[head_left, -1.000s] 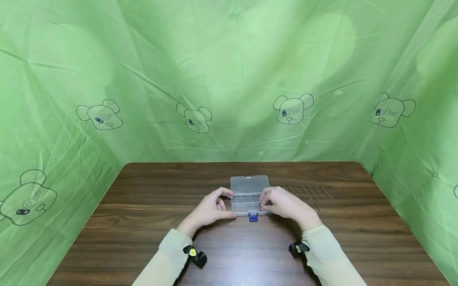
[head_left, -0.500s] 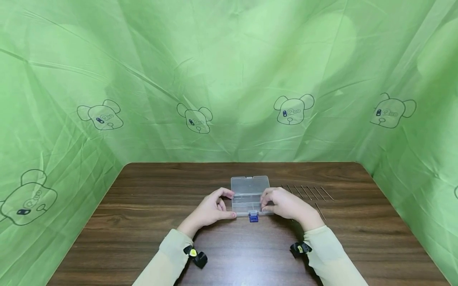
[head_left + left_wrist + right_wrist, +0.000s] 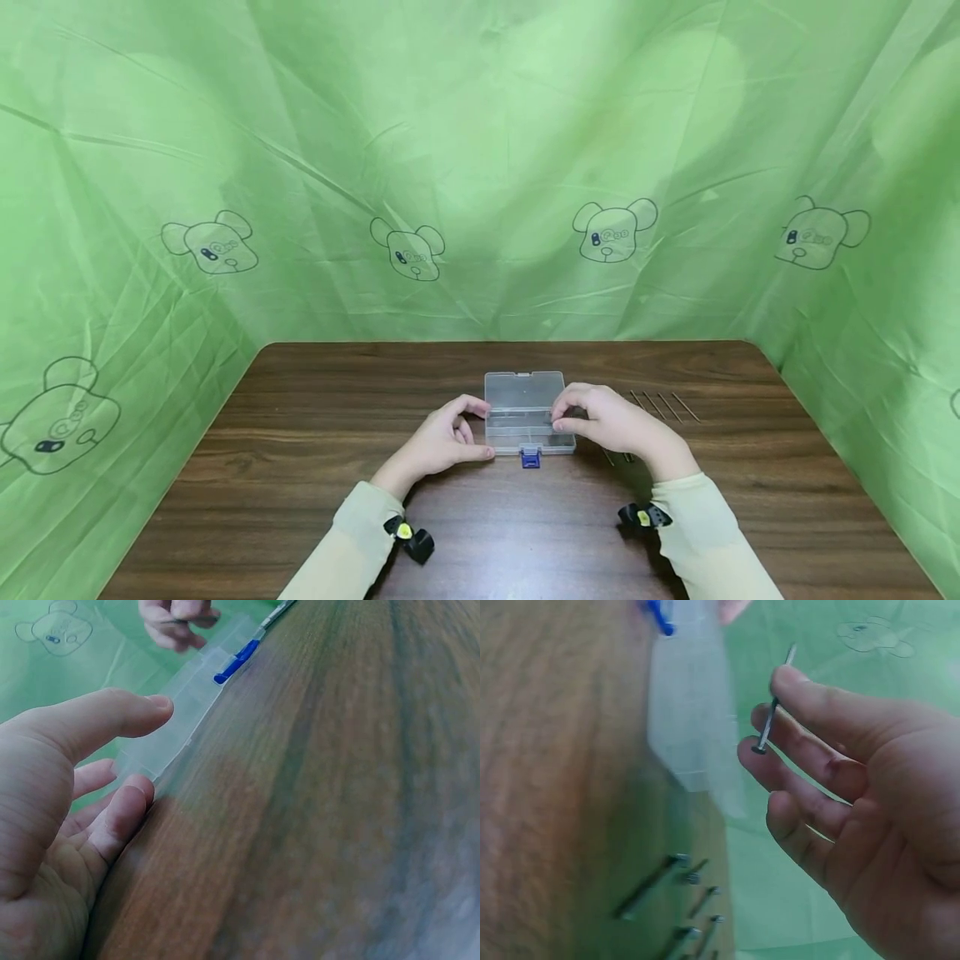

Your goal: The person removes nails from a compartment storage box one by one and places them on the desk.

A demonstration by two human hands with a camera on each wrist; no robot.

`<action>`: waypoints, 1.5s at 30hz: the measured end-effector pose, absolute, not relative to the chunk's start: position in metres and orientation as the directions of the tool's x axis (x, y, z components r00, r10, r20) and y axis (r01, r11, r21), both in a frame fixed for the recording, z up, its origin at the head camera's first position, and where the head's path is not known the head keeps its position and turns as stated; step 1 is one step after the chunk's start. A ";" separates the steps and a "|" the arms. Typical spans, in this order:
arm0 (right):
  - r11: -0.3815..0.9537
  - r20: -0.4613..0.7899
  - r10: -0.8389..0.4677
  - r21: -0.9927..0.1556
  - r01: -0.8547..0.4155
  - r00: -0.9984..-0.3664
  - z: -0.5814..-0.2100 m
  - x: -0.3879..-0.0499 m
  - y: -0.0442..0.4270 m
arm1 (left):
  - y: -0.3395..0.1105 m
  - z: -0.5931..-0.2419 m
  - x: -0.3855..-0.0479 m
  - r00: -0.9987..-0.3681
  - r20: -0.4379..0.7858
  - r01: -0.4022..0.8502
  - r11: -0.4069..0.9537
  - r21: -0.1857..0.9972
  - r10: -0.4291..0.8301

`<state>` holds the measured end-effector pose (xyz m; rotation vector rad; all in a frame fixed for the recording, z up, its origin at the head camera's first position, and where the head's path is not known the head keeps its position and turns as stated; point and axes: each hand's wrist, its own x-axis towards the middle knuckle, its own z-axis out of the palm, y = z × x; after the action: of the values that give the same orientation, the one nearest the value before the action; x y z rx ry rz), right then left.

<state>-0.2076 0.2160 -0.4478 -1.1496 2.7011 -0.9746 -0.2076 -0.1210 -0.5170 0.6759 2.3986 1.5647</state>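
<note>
A clear plastic compartment box [image 3: 517, 431] stands on the table with its lid raised at the back and a blue latch [image 3: 530, 458] at the front. My left hand [image 3: 438, 437] holds the box's left end, thumb at the front corner and a fingertip at the back one. Above the right end is my right hand [image 3: 607, 419]. In the right wrist view it pinches a nail [image 3: 772, 709] between thumb and fingers, the nail's head pointing down. The box's right rear part is partly hidden by that hand.
Several more nails [image 3: 663, 406] lie on the brown wooden table [image 3: 337, 392] right of the box, some partly behind my right hand and forearm. Green cloth [image 3: 480, 167] with printed bear heads hangs around the back and sides.
My right hand has lifted from the box's right front compartment and shifted slightly back and to the right. The left hand and the box stay almost where they were.
</note>
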 end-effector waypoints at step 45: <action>0.869 0.029 -0.161 -0.470 -0.155 -0.987 -0.462 -0.160 0.366 | -0.123 -0.515 -0.208 -0.881 0.058 0.235 0.328 0.915 0.469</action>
<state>-0.1601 0.3662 -0.4620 -0.2558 3.0260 -0.7604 -0.2080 -0.1226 -0.5153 0.6406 2.3751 1.5794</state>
